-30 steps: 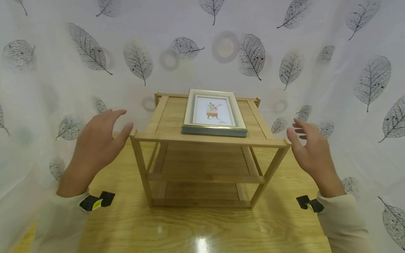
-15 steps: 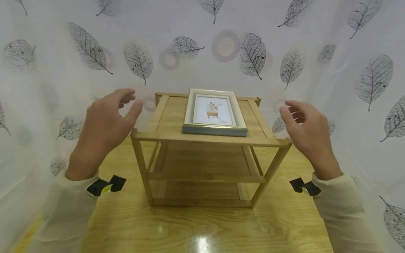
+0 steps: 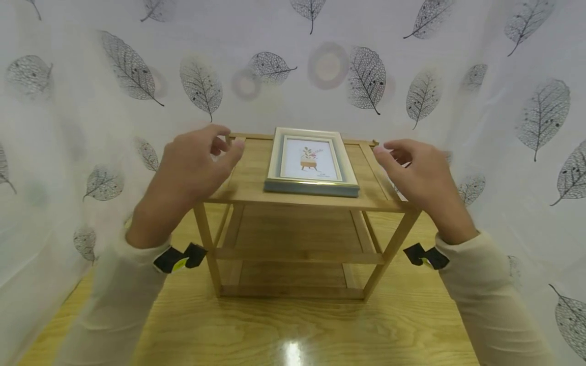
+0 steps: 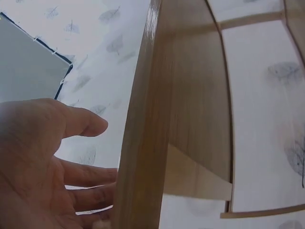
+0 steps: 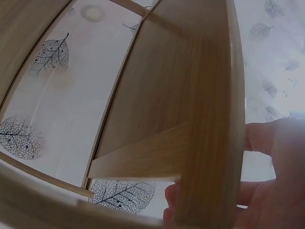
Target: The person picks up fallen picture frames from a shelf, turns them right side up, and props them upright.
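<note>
Head view. One rectangular framed print [image 3: 311, 162], cream face, blue-grey sides, gold line along its near edge; the print shows a plant in an orange-brown, legged pot. Lies flat on the top tier of one pale wooden three-tier rack [image 3: 252, 168], close to the near edge, between the left and right edges. Left hand [image 3: 185, 165]: over the near left corner of the rack, fingers loosely bent, thumb toward the frame. Right hand [image 3: 418, 170]: beside and over the right edge, near right corner, fingers likewise loosely bent. The hands are well apart, one each side of the framed print, neither touching it. Cream long sleeves [image 3: 125, 290]; black wrist strap [image 3: 169, 260] with yellow-green mark at the left cuff. Glossy yellow wood-grain floor [image 3: 229, 330] below; white translucent curtain [image 3: 293, 112] with dark skeleton-leaf print behind.

Left wrist view. Rack at a steep angle, one rail crossing upright. Left hand at lower left, thumb spread from fingers, fingertips meeting the rail's outline; contact cannot be told. Pale grey panel [image 4: 28, 67], dark edging, upper left.

Right wrist view. Rack rail crosses in front of the right hand, partly hiding the fingers; fingertips show past its other side. Contact cannot be told.
</note>
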`<state>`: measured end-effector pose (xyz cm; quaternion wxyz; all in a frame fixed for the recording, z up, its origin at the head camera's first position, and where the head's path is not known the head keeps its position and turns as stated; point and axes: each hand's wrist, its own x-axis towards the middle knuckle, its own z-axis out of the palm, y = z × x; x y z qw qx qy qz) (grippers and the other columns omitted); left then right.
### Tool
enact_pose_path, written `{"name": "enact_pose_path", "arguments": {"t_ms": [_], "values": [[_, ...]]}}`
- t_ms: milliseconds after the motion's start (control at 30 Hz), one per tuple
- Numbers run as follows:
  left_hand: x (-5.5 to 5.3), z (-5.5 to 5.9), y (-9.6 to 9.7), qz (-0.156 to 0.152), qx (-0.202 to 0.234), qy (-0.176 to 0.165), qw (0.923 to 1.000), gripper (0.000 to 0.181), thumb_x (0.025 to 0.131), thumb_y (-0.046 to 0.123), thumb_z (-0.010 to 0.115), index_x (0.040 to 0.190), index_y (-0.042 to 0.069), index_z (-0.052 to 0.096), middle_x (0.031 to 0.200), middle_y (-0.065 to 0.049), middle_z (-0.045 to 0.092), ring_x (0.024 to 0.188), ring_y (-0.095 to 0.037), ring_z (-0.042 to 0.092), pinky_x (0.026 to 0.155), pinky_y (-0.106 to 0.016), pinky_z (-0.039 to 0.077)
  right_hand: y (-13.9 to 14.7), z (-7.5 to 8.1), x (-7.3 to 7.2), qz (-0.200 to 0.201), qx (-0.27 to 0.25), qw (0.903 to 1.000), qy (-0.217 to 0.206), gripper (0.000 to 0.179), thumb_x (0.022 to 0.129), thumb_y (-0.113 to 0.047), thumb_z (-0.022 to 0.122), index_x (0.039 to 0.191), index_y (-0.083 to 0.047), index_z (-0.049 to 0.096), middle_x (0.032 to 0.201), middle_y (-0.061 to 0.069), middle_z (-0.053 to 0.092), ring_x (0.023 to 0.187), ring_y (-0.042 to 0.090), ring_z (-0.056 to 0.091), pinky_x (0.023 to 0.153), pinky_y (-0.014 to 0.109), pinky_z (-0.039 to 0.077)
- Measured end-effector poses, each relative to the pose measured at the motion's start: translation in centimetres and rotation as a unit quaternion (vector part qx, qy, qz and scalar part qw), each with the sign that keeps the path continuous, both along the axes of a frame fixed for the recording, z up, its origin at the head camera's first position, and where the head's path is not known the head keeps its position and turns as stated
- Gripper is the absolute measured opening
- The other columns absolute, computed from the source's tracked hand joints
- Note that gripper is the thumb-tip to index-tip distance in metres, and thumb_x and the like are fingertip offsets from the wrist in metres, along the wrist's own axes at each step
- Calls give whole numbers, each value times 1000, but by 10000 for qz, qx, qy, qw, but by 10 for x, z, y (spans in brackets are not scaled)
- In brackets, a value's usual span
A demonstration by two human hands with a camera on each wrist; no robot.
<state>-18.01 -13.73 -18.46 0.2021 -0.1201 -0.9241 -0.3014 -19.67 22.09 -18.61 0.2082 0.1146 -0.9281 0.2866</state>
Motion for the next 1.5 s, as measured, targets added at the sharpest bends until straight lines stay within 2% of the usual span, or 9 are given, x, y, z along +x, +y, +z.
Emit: {"name": "enact_pose_path", "arguments": {"t_ms": [133, 333, 533, 667, 800, 900, 1033, 1167, 1500], "values": [[-2, 1, 8, -130, -71, -44, 9999, 54, 103, 43, 52, 136, 2, 60, 116, -16, 70, 112, -35, 62, 95, -55, 49, -7, 2, -1, 45, 111, 9998, -145, 61, 100, -54, 52, 134, -4, 64, 116, 21, 69, 104, 34, 63, 83, 51, 48], [-4, 2, 18, -246, -244, -216, 9992, 57, 102, 43, 51, 139, 0, 58, 112, -16, 72, 108, -35, 63, 93, -53, 49, -16, 3, -2, 197, 278, 9992, -211, 58, 101, -52, 53, 129, -3, 67, 110, 19, 71, 98, 32, 64, 82, 48, 48], [-10, -3, 30, -346, -392, -393, 9979, 55, 102, 39, 49, 139, -1, 56, 111, -16, 72, 102, -33, 64, 90, -50, 51, -22, 1, -6, 351, 369, 9980, -379, 59, 101, -48, 55, 131, 3, 64, 112, 22, 69, 100, 33, 64, 85, 50, 52], [-14, -6, 39, -357, -535, -513, 9966, 53, 102, 37, 49, 137, -2, 58, 109, -15, 72, 98, -31, 67, 86, -46, 55, -26, 0, -7, 377, 484, 9967, -541, 57, 101, -47, 53, 128, 1, 65, 111, 20, 68, 102, 33, 63, 88, 51, 52], [-17, -9, 46, -425, -621, -610, 9953, 39, 103, 34, 50, 103, 0, 68, 93, -13, 72, 85, -28, 66, 72, -40, 55, -28, -2, -9, 452, 675, 9952, -547, 51, 101, -43, 51, 123, -1, 69, 105, 17, 68, 97, 31, 62, 84, 48, 51], [-18, -10, 49, -490, -671, -582, 9948, 36, 103, 31, 50, 77, 7, 57, 77, -8, 64, 72, -24, 58, 60, -34, 48, -28, -3, -11, 573, 801, 9939, -499, 48, 102, -41, 50, 118, -1, 72, 97, 16, 68, 89, 29, 61, 76, 44, 49], [-19, -11, 51, -536, -895, -443, 9936, 36, 101, 28, 50, 70, 9, 50, 66, -5, 50, 66, -21, 48, 56, -31, 38, -29, -3, -12, 702, 918, 9918, -548, 47, 103, -38, 50, 116, 0, 72, 93, 15, 68, 86, 29, 59, 73, 41, 47], [-20, -11, 51, -514, -1079, -282, 9924, 37, 99, 25, 48, 66, 9, 47, 61, -4, 42, 66, -22, 43, 60, -33, 35, -31, -4, -14, 757, 897, 9909, -650, 44, 102, -35, 50, 118, 0, 73, 98, 15, 70, 88, 28, 61, 77, 43, 48], [-20, -12, 51, -377, -1190, -188, 9920, 38, 98, 26, 53, 64, 8, 50, 61, -5, 45, 82, -29, 48, 85, -42, 39, -35, -8, -15, 880, 898, 9905, -556, 36, 101, -30, 53, 104, -2, 75, 93, 12, 71, 83, 26, 60, 74, 39, 46]]}}
